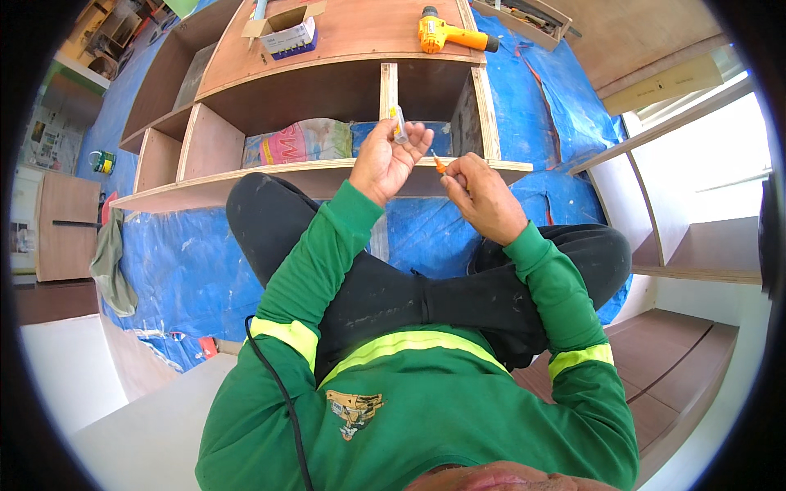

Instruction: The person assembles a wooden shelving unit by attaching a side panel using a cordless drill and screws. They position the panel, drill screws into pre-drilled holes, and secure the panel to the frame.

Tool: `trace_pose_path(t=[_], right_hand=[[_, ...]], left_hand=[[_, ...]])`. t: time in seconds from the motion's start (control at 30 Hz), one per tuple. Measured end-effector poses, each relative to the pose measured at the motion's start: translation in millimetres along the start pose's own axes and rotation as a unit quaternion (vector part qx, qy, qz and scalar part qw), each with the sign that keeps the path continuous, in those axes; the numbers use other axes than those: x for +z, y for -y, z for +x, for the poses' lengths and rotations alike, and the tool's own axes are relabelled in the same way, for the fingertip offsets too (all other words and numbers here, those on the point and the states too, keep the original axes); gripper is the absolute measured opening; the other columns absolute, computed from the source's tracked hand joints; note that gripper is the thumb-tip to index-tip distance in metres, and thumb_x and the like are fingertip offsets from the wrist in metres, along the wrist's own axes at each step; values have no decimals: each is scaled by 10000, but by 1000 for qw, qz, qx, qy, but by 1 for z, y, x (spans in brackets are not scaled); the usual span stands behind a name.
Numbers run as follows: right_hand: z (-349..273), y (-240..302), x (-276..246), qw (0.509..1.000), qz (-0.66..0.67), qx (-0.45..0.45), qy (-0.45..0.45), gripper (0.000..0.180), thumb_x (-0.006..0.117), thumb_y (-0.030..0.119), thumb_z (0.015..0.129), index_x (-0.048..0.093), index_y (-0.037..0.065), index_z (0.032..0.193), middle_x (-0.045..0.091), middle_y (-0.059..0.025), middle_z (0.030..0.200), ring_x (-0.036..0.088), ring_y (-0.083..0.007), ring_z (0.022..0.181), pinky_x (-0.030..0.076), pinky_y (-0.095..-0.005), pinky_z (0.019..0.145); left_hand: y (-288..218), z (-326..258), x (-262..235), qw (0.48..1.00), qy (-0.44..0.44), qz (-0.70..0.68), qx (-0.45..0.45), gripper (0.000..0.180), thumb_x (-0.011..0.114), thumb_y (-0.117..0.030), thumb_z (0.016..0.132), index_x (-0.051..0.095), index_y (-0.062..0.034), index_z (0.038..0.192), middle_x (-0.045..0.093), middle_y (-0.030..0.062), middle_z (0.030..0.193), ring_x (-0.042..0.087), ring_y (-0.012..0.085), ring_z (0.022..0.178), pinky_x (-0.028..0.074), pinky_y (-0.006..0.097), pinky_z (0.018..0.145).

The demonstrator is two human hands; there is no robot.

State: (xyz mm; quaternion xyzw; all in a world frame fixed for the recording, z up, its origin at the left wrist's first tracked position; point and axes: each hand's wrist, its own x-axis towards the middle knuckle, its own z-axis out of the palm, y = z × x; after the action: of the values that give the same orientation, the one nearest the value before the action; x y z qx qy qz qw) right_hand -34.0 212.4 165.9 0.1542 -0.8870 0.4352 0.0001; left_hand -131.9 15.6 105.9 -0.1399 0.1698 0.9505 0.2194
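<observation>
Sack (326, 139) partly hidden; tube (399, 127) detail indistinct

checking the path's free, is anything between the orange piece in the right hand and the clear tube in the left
The fingertips of the left hand show between the orange piece in the right hand and the clear tube; no other object does. Depth is hard to judge from this one view.

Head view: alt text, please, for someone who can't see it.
A seated person holds a small clear container in the left grip and a slim orange piece in the right grip, beside a compartmented wooden frame on blue sheeting. A yellow drill and open box rest beyond.
</observation>
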Motion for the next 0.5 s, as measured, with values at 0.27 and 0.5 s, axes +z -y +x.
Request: trace_pose_path(t=[0.27, 0.5], right_hand=[[0, -25, -4, 999, 9, 31, -25, 188, 668, 166, 994, 617, -15, 1003, 611, -179, 896, 612, -325, 792, 493, -432, 719], [5, -31, -20, 995, 53, 79, 1, 247, 647, 198, 988, 639, -44, 939, 645, -154, 738, 603, -263, 663, 486, -419, 639]], left_hand=[[33, -5, 7, 978, -37, 199, 45, 188, 469, -227, 1123, 572, -153, 1261, 476, 3, 893, 462, 73, 694, 511, 282, 648], [40, -25, 30, 915, 61, 390, -89, 422, 553, -531, 1088, 595, -119, 1167, 361, -70, 764, 350, 44, 588, 373, 222, 542]])
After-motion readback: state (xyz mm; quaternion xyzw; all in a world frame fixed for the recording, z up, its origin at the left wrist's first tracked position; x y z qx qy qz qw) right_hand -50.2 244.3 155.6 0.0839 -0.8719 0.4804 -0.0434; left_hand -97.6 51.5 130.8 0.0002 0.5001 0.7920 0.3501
